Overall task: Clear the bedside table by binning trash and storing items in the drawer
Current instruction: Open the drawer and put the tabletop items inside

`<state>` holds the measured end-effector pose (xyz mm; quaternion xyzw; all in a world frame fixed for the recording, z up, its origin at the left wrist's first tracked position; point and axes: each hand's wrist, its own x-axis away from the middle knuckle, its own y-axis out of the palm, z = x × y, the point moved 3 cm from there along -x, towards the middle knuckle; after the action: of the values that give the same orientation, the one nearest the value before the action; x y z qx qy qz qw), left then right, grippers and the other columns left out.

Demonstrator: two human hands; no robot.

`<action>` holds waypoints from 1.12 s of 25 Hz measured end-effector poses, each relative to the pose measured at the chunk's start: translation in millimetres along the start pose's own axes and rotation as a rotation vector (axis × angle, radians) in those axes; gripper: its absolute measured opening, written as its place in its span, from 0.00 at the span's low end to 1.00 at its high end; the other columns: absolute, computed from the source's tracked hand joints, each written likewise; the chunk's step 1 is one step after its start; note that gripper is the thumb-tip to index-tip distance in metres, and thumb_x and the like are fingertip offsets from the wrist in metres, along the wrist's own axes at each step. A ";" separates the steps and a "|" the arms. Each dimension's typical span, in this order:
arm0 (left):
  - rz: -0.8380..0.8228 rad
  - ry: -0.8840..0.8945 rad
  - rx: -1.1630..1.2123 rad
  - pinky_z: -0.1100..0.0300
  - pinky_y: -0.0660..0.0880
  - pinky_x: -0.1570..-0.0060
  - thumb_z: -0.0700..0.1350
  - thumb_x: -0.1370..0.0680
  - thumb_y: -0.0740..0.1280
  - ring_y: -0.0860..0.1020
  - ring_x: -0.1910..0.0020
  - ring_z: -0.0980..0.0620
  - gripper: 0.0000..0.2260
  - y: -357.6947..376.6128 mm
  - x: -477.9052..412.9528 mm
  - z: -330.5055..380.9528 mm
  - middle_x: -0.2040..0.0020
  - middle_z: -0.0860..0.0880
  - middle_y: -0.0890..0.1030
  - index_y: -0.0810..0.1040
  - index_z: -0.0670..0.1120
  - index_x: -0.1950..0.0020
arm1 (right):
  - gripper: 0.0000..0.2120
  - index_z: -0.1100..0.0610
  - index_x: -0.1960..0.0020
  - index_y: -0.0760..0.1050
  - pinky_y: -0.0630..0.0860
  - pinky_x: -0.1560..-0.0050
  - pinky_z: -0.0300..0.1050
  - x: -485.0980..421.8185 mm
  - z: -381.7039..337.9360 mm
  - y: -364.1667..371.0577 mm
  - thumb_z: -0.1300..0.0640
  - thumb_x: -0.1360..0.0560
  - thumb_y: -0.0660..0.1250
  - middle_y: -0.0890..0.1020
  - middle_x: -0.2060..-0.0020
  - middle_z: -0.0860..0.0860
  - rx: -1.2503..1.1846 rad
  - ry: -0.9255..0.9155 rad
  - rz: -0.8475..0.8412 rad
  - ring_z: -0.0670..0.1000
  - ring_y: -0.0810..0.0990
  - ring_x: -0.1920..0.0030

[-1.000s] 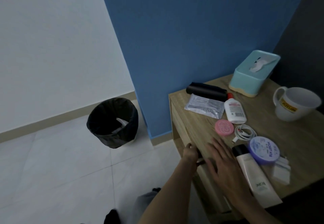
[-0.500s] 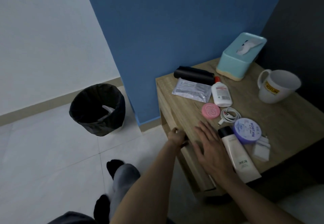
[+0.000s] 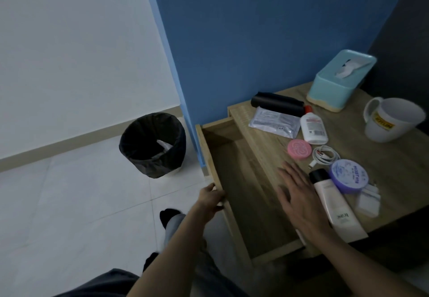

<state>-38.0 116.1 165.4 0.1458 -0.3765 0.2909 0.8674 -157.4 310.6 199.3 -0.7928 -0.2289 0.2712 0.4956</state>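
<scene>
Your left hand (image 3: 212, 198) grips the open drawer (image 3: 243, 194) front; your right hand (image 3: 299, 201) hovers spread, empty, beside the cream tube (image 3: 334, 208) on the worktop (image 3: 383, 155): light, squashy, probably slick, so grasp mid-body

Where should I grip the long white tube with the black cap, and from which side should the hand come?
Probably across its body, near the middle, coming from above. The white tube lies flat beside the right hand; the purple tin crowds its capped end, so the middle looks freer.
</scene>
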 end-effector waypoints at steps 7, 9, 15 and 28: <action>0.134 -0.046 -0.080 0.54 0.77 0.60 0.34 0.23 0.64 0.76 0.52 0.44 0.26 -58.8 17.5 -8.8 0.40 0.37 0.75 0.64 0.41 0.26 | 0.23 0.57 0.36 0.72 0.64 0.30 0.51 -0.9 -1.1 -0.1 0.49 0.26 0.51 0.72 0.32 0.54 -0.015 -0.001 0.026 0.51 0.65 0.29; 0.234 -0.022 -0.106 0.48 0.79 0.47 0.35 0.23 0.65 0.77 0.45 0.41 0.26 -63.7 21.6 -10.1 0.34 0.36 0.74 0.64 0.41 0.26 | 0.24 0.57 0.36 0.72 0.65 0.31 0.51 -0.1 -0.4 0.3 0.49 0.26 0.51 0.72 0.32 0.54 -0.019 0.008 0.016 0.51 0.65 0.29; 0.598 0.498 -0.093 0.46 0.68 0.30 0.43 0.20 0.61 0.71 0.31 0.45 0.20 -12.4 76.2 38.8 0.30 0.44 0.73 0.68 0.44 0.28 | 0.22 0.60 0.39 0.74 0.62 0.37 0.33 14.2 -9.7 -41.8 0.51 0.26 0.54 0.78 0.39 0.55 -0.266 0.053 0.097 0.51 0.74 0.37; 0.080 0.279 -0.662 0.52 0.69 0.35 0.55 0.26 0.67 0.71 0.33 0.43 0.31 219.4 122.3 8.9 0.30 0.41 0.67 0.62 0.40 0.29 | 0.36 0.59 0.31 0.63 0.69 0.38 0.56 16.7 85.2 -109.8 0.58 0.35 0.76 0.71 0.34 0.60 -0.424 0.564 -0.106 0.60 0.70 0.36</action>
<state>-111.0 333.1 269.1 -0.1990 -0.3339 0.2042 0.8984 -211.2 422.0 265.0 -0.9086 -0.1752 -0.0378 0.3772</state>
